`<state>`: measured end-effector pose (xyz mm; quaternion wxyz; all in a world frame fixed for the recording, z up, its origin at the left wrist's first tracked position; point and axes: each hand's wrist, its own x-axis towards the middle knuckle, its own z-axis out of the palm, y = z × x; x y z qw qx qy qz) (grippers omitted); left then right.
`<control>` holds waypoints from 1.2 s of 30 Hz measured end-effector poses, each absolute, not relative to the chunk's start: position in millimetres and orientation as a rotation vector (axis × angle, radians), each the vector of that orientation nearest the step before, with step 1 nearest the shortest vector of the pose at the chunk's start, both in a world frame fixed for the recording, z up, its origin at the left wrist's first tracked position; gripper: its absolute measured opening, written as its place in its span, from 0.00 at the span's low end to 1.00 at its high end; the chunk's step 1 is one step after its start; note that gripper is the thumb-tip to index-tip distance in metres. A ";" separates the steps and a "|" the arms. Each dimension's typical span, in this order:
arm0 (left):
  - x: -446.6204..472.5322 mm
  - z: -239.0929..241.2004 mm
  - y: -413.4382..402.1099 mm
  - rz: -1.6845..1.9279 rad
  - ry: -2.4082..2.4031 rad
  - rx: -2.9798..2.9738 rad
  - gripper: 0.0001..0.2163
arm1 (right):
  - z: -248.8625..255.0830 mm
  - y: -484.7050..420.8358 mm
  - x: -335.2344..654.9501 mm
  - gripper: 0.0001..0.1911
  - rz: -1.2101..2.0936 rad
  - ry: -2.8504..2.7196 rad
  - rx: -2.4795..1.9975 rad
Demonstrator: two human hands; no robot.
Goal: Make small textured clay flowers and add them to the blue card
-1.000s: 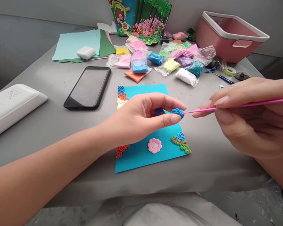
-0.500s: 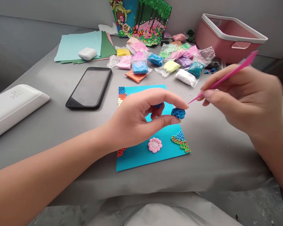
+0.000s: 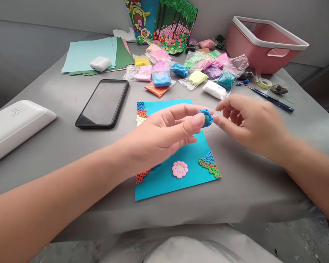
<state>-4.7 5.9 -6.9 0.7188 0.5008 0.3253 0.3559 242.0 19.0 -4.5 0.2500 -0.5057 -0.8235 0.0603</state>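
Between its thumb and fingers, my left hand (image 3: 167,135) pinches a small blue clay piece (image 3: 207,117) with a bumpy, petal-like edge and a darker teal middle. My right hand (image 3: 252,122) is just right of the piece, its thumb tip at or very near the clay edge. The right index finger and thumb are apart, and the other fingers curl in. Below the left hand lies a bright blue sheet (image 3: 159,190) with clay dots in its corners. A pink clay flower (image 3: 180,169) with a pale centre sits on the sheet.
A phone (image 3: 102,104) and a white device (image 3: 19,128) lie at left. Farther back are paper sheets (image 3: 82,54), a white earbud case (image 3: 100,64), several bagged clays (image 3: 161,78), a decorated clay picture (image 3: 175,29) and a pink bin (image 3: 254,47). A pen (image 3: 274,100) lies at right.
The pink pointed tool in my right hand is no longer visible. My right hand has moved left and down to the clay piece, which my left hand has turned and raised slightly.
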 end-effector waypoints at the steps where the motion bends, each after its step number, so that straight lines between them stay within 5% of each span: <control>1: -4.4 -6.8 5.8 0.780 0.714 1.027 0.15 | -7.7 17.0 239.8 0.04 0.159 -2.200 -1.202; 8: 1.6 -3.1 4.2 0.763 0.682 0.778 0.13 | -16.2 5.2 224.9 0.08 0.081 -2.080 -0.732; 12: 3.5 -3.9 3.3 0.749 0.563 0.778 0.10 | -24.3 1.1 215.8 0.02 -0.102 -2.164 -0.750; 15: 4.7 -7.5 3.6 0.731 0.531 0.808 0.10 | -31.7 -0.9 208.9 0.09 -0.178 -2.178 -0.809; 18: 5.2 -11.2 4.6 0.733 0.507 0.853 0.10 | -34.4 -0.5 207.0 0.06 -0.181 -2.163 -0.797; 27: -10.7 0.0 10.0 0.652 1.222 1.453 0.20 | -9.5 13.9 233.0 0.04 0.562 -1.786 -1.168; 36: -16.8 -19.2 13.9 0.414 1.062 2.350 0.20 | -15.0 21.0 231.1 0.06 1.084 -1.479 -0.990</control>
